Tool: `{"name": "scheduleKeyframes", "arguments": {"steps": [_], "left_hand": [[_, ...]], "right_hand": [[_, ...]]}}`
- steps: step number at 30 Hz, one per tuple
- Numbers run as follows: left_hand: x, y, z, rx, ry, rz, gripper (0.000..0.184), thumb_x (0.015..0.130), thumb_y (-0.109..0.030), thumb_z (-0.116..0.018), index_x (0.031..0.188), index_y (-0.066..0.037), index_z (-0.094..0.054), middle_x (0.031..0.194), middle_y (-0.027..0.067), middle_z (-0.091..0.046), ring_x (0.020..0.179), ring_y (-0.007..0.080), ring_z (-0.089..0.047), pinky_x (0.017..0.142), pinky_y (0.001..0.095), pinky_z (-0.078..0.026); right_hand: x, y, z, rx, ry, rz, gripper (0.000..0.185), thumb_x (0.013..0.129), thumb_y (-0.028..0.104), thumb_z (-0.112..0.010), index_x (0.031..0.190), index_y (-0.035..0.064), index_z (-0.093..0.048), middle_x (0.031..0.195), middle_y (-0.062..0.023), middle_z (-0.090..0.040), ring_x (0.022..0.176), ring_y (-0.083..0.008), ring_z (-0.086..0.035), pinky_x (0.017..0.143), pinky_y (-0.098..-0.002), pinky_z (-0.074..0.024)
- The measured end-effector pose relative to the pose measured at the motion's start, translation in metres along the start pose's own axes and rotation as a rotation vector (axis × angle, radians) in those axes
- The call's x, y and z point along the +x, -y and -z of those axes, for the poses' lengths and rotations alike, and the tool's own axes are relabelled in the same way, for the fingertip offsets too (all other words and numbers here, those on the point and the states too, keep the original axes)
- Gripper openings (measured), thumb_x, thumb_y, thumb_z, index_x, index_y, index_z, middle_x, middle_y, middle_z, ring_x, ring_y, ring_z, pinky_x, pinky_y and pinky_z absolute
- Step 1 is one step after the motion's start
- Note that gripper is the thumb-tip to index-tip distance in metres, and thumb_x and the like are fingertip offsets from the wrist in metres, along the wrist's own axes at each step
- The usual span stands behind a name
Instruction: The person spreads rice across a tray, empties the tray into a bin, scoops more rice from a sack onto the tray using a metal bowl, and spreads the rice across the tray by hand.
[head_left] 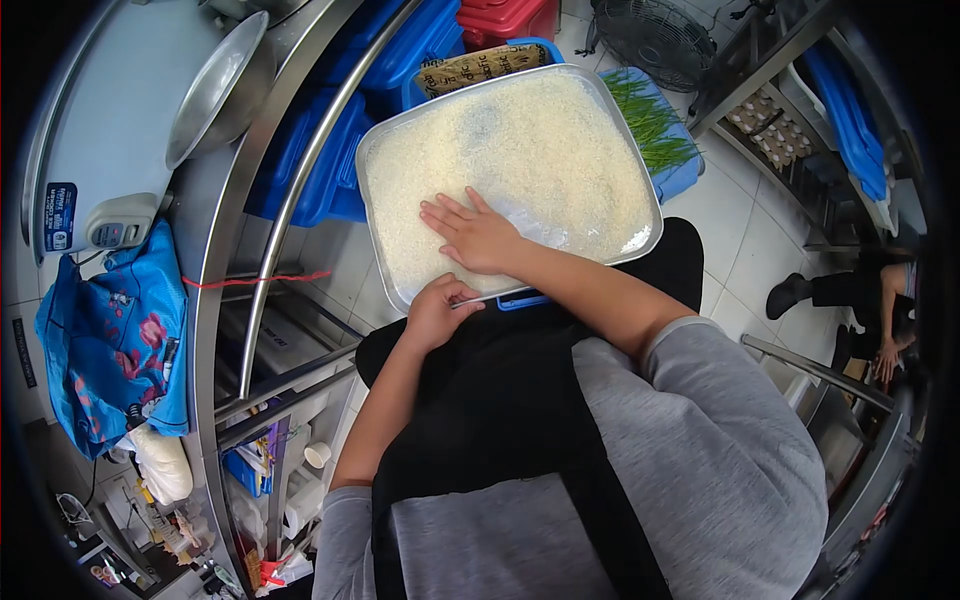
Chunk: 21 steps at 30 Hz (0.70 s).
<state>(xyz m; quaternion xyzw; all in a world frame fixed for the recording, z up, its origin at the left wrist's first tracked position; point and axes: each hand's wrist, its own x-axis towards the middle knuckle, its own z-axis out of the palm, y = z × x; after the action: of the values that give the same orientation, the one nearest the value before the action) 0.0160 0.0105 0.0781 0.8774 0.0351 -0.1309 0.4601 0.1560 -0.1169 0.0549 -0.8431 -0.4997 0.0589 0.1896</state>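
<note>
A large metal tray (650,240) rests in front of me by my lap, with white rice grains (540,120) spread over most of its bottom. Near the middle and right, bare metal shines through a thin patch. My right hand (475,238) lies palm down on the rice, fingers spread, pressing toward the left side. Just nearer to me, my left hand (435,314) is at the tray's near rim with its fingers curled and the thumb drawn in. Whether it grips the rim or pinches something small cannot be made out.
Blue bins (300,160) and a green-leaf bundle (645,120) on a blue lid lie beyond the tray. A steel counter rail (300,180) runs along the left, below a rice cooker (115,130). A fan (655,40) and egg trays (770,125) stand farther off; another person (860,295) is at right.
</note>
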Motion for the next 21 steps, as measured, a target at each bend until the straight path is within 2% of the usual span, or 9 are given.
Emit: {"name": "scheduleKeyframes", "arguments": {"steps": [4,6,12,16,19,21], "left_hand": [[0.000,0.001,0.000,0.014,-0.001,0.001,0.017,0.075,-0.017,-0.080,0.086,-0.007,-0.071,0.079,0.0067,-0.058,0.073,0.0207,-0.061,0.066,0.0317,-0.048],[-0.001,-0.001,0.001,0.016,-0.009,-0.003,0.018,0.075,-0.018,-0.080,0.085,-0.007,-0.071,0.078,0.0066,-0.057,0.073,0.0211,-0.061,0.066,0.0318,-0.048],[0.000,0.001,0.001,0.021,0.003,0.013,0.018,0.075,-0.019,-0.080,0.084,-0.006,-0.070,0.076,0.0066,-0.057,0.073,0.0211,-0.061,0.065,0.0323,-0.047],[0.000,-0.001,0.002,0.010,0.013,0.021,0.019,0.075,-0.019,-0.080,0.084,-0.007,-0.069,0.076,0.0067,-0.057,0.073,0.0214,-0.062,0.065,0.0324,-0.048],[0.000,-0.002,0.002,0.013,0.017,0.026,0.019,0.075,-0.019,-0.080,0.084,-0.007,-0.069,0.077,0.0067,-0.057,0.073,0.0216,-0.062,0.065,0.0323,-0.047],[0.000,-0.003,0.003,0.021,0.038,0.035,0.017,0.077,-0.011,-0.079,0.088,-0.003,-0.069,0.080,0.0040,-0.055,0.071,0.0127,-0.058,0.068,0.0251,-0.048]], "right_hand": [[0.011,-0.024,0.002,-0.083,0.015,-0.042,0.062,0.097,0.036,-0.044,0.151,0.0104,-0.025,0.158,-0.0048,-0.023,0.147,-0.0220,-0.017,0.117,-0.0529,-0.0088],[0.008,-0.047,0.012,-0.178,0.012,-0.257,0.062,0.098,0.038,-0.041,0.151,0.0097,-0.024,0.158,-0.0048,-0.022,0.146,-0.0222,-0.018,0.118,-0.0527,-0.0083],[-0.007,-0.078,0.029,-0.319,-0.133,-0.397,0.062,0.099,0.038,-0.038,0.151,0.0083,-0.023,0.158,-0.0052,-0.021,0.147,-0.0229,-0.016,0.117,-0.0530,-0.0087],[0.022,-0.050,0.024,-0.241,-0.127,-0.346,0.060,0.099,0.039,-0.037,0.150,0.0079,-0.027,0.158,-0.0047,-0.021,0.146,-0.0222,-0.017,0.118,-0.0509,-0.0082],[0.050,-0.034,0.017,-0.163,-0.109,-0.215,0.060,0.100,0.038,-0.036,0.150,0.0080,-0.025,0.159,-0.0044,-0.020,0.147,-0.0216,-0.016,0.118,-0.0501,-0.0073],[0.069,-0.032,0.015,-0.169,-0.084,-0.179,0.060,0.100,0.038,-0.034,0.151,0.0085,-0.022,0.160,-0.0037,-0.017,0.147,-0.0202,-0.012,0.119,-0.0487,-0.0058]]}}
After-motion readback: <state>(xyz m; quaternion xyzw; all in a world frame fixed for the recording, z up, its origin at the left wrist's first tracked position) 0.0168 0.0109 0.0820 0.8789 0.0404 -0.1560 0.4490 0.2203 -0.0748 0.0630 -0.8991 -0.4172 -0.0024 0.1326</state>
